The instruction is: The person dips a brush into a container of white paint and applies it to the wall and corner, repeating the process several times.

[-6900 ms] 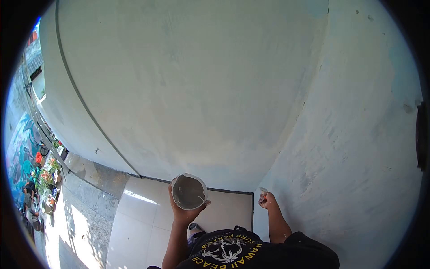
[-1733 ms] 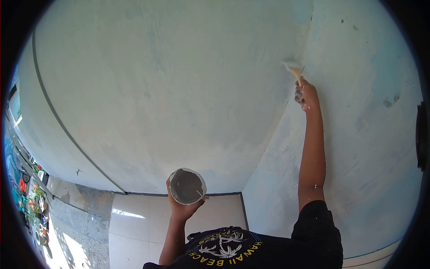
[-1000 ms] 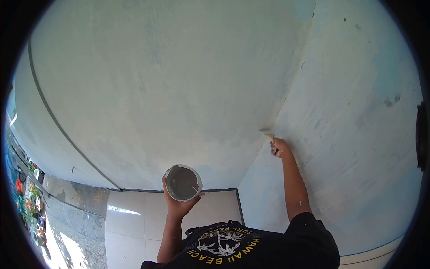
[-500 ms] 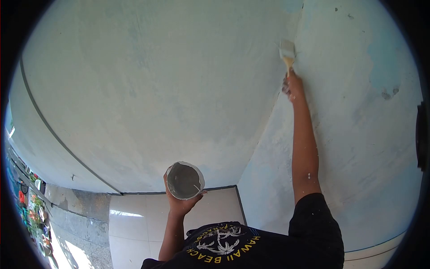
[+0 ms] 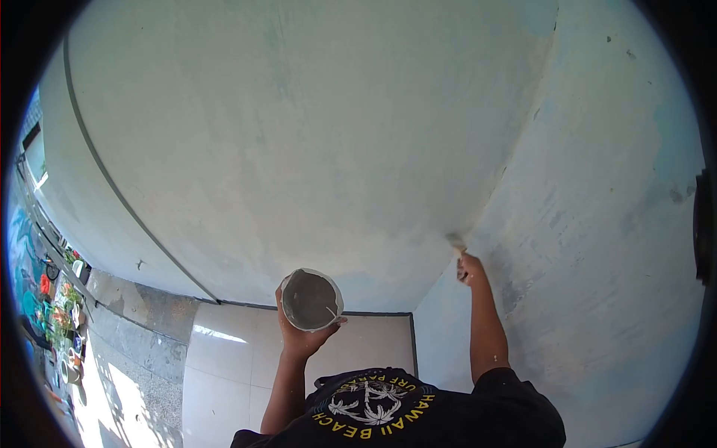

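My left hand [image 5: 297,337] is wrapped round a round paint pot [image 5: 340,300] with a pale, smeared rim, held in front of my chest. Greyish paint [image 5: 310,299] lies inside it, and a thin pale stick or drip shows near its right edge. Out to the right, my right hand [image 5: 469,269] grips the handle of a paintbrush [image 5: 456,242]. The bristles are at the pale painted wall [image 5: 358,164], close to the corner; they look slightly blurred. Specks of paint dot my right hand and forearm.
A second wall [image 5: 597,246] with patchy blue areas meets the first at a corner on my right. Below is a tiled floor [image 5: 224,366] with dark edging. A grey pipe or cable [image 5: 112,179] runs down the wall at left. Potted plants [image 5: 63,321] stand far left.
My right hand has brought the brush down along the corner, from high up to a much lower spot. The view has shifted a little; the left hand still holds the pot.
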Demonstrator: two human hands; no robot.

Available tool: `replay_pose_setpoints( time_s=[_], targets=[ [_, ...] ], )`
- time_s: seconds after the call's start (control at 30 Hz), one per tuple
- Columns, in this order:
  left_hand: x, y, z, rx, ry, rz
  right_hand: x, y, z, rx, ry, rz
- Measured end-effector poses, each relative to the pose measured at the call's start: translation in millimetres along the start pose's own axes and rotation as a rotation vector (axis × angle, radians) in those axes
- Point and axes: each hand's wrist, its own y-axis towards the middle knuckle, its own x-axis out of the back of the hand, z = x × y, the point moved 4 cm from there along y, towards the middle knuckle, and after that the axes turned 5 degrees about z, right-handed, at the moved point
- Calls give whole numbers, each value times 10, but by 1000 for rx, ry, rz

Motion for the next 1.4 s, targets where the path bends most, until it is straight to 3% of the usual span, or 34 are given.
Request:
replay_pose_setpoints(
  time_s=[0.1,0.2,0.23,0.3,0.43,0.5,0.57,0.77,0.83,0.93,1.0,1.07,1.17,1.3,1.4],
  targets=[
    [21,-31,33,24,2,-13,-185,-741,1350,318,80,-86],
    [1,-16,-11,-6,-38,-17,-391,-1461,2078,569,92,-88],
    [3,-15,-6,-11,-38,-22,-434,-1601,2159,575,91,-83],
    [10,-36,24,-4,-15,-11,-492,-1796,2292,790,86,-133],
    [13,-16,-3,16,-22,29,-502,-1447,2073,871,55,-239],
    [12,-14,-4,7,-13,31,-396,-899,1641,683,56,-158],
    [10,-6,11,0,-33,27,-302,-524,1121,580,48,-255],
    [12,14,33,10,-46,66,-151,-57,-592,32,168,-111],
    [18,20,37,2,-64,72,56,170,-1156,-163,29,-109],
    [19,29,31,-16,-12,78,121,89,-1253,-301,37,-6],
    [21,25,52,2,-45,72,157,-31,-745,-134,-91,-108],
    [29,16,52,6,-30,83,43,-332,170,184,-69,-209],
    [27,24,52,13,-16,88,-308,-1128,1374,476,-4,-219],
    [29,20,39,1,-28,112,-493,-1526,1597,697,21,-249],
    [19,40,-94,0,-45,115,-547,-1343,1340,736,121,-253]
  ],
)
